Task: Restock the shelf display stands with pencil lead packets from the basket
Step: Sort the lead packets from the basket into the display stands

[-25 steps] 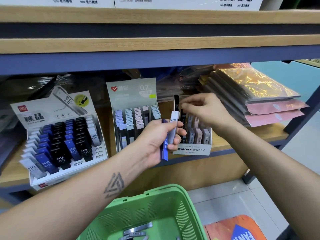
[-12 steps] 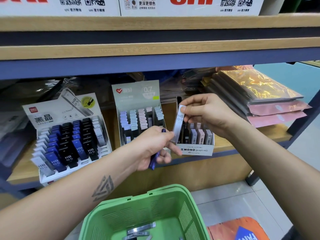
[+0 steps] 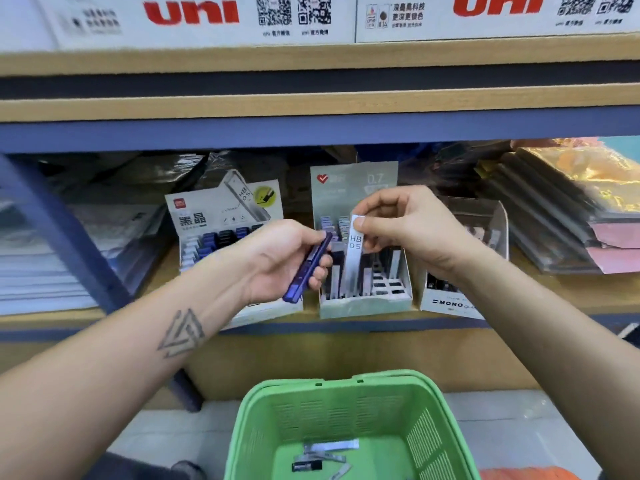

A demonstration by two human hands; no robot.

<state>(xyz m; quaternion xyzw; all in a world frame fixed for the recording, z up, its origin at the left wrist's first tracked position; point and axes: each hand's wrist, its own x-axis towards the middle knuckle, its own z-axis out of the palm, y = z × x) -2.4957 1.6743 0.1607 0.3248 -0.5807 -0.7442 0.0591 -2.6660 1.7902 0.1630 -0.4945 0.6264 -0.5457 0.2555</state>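
Note:
My right hand [image 3: 408, 230] pinches a white lead packet marked HB 0.5 [image 3: 355, 244] upright in front of the grey 0.7 display stand [image 3: 356, 306]. My left hand [image 3: 280, 261] grips a blue lead packet [image 3: 308, 271], tilted, just left of that stand. Behind the left hand sits the white stand with blue and black HB packets [image 3: 211, 216]. The MONO box [image 3: 450, 303] is on the right, partly hidden by my right forearm. Below, the green basket [image 3: 266, 410] holds several loose packets [image 3: 325, 455].
A blue-edged wooden shelf [image 3: 311, 129] hangs low above the stands, carrying white uni cartons [image 3: 207, 15]. Stacked plastic folders [image 3: 561, 216] lie at the right, paper stacks [image 3: 45, 271] at the left. A blue upright post [image 3: 69, 244] stands left. An orange item [image 3: 519, 474] lies on the floor.
My right hand has carried the white HB 0.5 packet leftward from the MONO box to the 0.7 stand. My left hand keeps only the blue packet. The view has shifted right and closer.

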